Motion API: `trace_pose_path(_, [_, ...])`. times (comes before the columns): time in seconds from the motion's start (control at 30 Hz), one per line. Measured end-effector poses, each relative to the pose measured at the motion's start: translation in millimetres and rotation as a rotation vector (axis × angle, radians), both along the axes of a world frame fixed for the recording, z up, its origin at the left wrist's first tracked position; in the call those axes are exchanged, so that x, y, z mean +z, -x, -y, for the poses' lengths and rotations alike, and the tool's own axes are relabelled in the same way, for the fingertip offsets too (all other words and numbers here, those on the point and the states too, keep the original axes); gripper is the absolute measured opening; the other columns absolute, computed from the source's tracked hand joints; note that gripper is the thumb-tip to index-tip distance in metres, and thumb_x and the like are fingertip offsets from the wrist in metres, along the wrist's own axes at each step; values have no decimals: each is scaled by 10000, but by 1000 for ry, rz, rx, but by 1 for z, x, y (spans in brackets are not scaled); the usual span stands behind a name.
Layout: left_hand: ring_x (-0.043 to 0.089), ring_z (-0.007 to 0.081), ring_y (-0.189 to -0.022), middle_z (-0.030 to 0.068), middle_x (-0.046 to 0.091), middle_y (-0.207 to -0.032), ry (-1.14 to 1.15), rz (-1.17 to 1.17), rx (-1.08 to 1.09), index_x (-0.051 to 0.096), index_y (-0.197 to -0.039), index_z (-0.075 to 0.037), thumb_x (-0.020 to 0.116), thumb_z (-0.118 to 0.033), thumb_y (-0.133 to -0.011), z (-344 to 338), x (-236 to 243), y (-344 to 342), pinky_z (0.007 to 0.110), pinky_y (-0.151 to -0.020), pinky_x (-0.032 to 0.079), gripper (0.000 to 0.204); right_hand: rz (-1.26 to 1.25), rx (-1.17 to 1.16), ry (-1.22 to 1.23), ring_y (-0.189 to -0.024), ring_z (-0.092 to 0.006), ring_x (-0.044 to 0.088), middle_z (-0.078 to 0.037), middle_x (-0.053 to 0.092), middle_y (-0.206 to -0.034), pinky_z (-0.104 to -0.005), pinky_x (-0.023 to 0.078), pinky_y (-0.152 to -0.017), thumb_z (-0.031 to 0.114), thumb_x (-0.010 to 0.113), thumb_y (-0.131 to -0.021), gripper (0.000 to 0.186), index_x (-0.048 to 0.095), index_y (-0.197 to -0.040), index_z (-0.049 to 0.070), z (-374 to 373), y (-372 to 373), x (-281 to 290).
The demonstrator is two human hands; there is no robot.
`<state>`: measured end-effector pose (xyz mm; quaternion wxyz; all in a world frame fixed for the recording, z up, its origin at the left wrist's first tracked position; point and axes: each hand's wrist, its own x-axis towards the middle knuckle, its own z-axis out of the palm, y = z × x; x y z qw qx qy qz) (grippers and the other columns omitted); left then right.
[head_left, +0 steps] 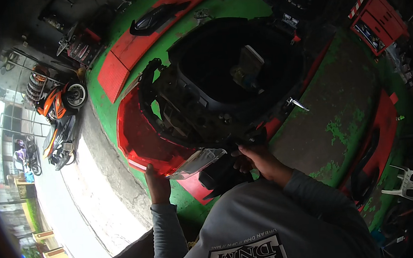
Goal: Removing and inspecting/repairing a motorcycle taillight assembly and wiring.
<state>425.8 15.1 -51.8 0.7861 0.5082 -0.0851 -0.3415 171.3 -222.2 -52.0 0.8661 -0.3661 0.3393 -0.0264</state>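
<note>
A large red tail light (150, 134) with a clear lens section (197, 163) at its near right end sits against the open rear of a scooter body. My left hand (158, 186) grips the tail light's near edge, thumb on the red lens and the other fingers hidden beneath. To the right, my right hand (263, 163) has its fingers curled at the black rear frame (246, 138), just past the clear lens; what they pinch is too dark to make out. Beyond lies the scooter's black storage bucket (207, 80), holding a light rectangular object (251, 58).
A black body panel (155, 19) lies on the red ramp at the far side. Motorcycles (59, 100) stand at the left by the bright street. At the right are a red tool cabinet (379, 23) and a white plastic chair (408, 184). A silver lever (297, 104) juts from the scooter's side.
</note>
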Motion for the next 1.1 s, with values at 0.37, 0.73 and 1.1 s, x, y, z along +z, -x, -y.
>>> trace_pose_path(0.37, [441,308,-1365,133,412,-1503,-41,105,121,281,-1525,-69,521,-386,-1019,9,25,-14,500,-1110,419,643,1,-43,-21,-639,-119,608,-79,675,-801,-284,500,-626,405,536,-1020,427,653,-1122,7,-5,-1,0])
trace_pose_path(0.73, [460,291,-1349,138,423,-1491,-70,200,229,311,-1509,-64,534,-339,-1019,12,32,-2,457,-1095,437,604,50,-66,-128,-761,-150,640,-99,664,-1137,-303,508,-653,301,555,-1017,400,545,-1298,17,1,-3,6])
trace_pose_path(1.1, [465,289,-1345,130,431,-1483,-132,211,222,312,-1511,-77,535,-379,-1017,-1,17,-11,454,-1085,447,621,-10,-11,-161,-691,-136,614,-92,681,-849,-279,490,-659,321,553,-1021,372,631,-1182,-6,-7,-8,-1])
